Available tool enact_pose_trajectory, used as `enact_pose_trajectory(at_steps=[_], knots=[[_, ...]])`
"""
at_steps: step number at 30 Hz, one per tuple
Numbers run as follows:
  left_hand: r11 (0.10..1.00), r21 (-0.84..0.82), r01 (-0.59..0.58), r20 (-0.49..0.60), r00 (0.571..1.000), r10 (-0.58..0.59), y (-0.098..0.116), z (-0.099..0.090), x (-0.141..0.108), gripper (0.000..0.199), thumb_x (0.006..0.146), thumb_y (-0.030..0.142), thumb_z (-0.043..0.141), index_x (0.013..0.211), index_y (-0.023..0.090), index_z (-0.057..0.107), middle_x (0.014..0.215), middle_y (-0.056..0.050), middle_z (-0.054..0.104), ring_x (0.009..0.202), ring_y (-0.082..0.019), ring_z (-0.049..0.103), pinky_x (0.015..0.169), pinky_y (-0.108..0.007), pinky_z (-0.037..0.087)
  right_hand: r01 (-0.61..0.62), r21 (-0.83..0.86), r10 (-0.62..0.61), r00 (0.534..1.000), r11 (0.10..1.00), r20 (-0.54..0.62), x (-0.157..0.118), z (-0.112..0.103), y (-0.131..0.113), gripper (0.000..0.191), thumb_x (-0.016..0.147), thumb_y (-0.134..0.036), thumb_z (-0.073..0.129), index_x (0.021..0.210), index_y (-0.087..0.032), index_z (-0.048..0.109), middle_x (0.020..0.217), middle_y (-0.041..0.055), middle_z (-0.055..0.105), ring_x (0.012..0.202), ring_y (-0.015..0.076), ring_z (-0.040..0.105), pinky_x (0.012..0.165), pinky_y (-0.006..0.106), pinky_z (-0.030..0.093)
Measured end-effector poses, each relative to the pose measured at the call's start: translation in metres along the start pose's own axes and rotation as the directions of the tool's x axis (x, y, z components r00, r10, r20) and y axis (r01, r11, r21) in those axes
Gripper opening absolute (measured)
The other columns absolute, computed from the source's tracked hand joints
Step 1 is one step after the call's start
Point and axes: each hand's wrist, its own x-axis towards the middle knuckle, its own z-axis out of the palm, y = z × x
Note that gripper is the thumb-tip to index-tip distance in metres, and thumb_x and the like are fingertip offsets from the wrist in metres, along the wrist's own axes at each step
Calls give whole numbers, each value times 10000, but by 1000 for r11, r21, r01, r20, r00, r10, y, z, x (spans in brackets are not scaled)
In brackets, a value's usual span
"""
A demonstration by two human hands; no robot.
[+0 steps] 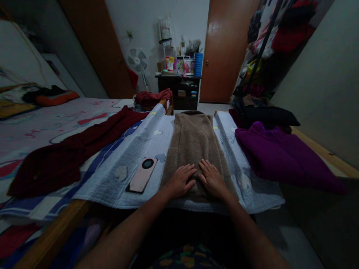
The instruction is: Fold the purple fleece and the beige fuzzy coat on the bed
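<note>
A long brown fleece garment, folded into a narrow strip, lies on a pale blue quilted cloth. My left hand rests flat on its near part, fingers stretched toward the middle. Beside it my right hand is also laid flat on the fleece, palm down with fingers extended. A small gap separates the two hands. Left of the garment, a pink phone with a round black camera ring lies on the quilted cloth. What kind of garment the fleece is, I cannot tell.
A folded purple garment lies to the right, with dark clothes behind it. Dark red trousers stretch across the bed on the left. Farther back stand a white fan, a dark cabinet and a brown door.
</note>
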Motion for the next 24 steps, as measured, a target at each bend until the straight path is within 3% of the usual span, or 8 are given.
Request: enact_pose_trajectory(at_steps=[7,15,20,24], knots=[[1000,13,-9,-23,1000,10,-2,1,-1,465,925,348,522,1374,229,494,1500,-75,431,1393,-241,369,1155,-462,299,-11,-35,10,1000,999,-13,-18,-1,21,595,975,-436,385,1498,-160,321,1562,109,296,1451,226,242,1171,447,236],[999,-36,20,-20,1000,-20,7,-3,-3,582,861,431,610,1380,200,480,1498,-109,426,1402,-287,348,1158,-511,273,-4,4,5,998,1000,-59,-29,1,39,509,927,-300,449,1419,-170,444,1526,126,372,1429,261,296,1139,497,298],[983,-166,72,-27,997,-78,-3,-9,0,451,892,289,569,1330,189,524,1426,-96,520,1333,-224,457,1124,-429,364,9,81,-1,995,997,-103,-25,-2,34,464,891,-202,441,1350,-162,504,1420,135,515,1347,260,436,1121,507,334],[987,-157,41,-29,999,-46,-18,-9,0,551,805,88,563,1344,187,508,1444,-93,501,1321,-207,473,1108,-414,392,56,137,-28,980,989,-195,-25,6,30,472,880,-189,444,1349,-158,488,1334,136,588,1257,247,529,1112,515,354]])
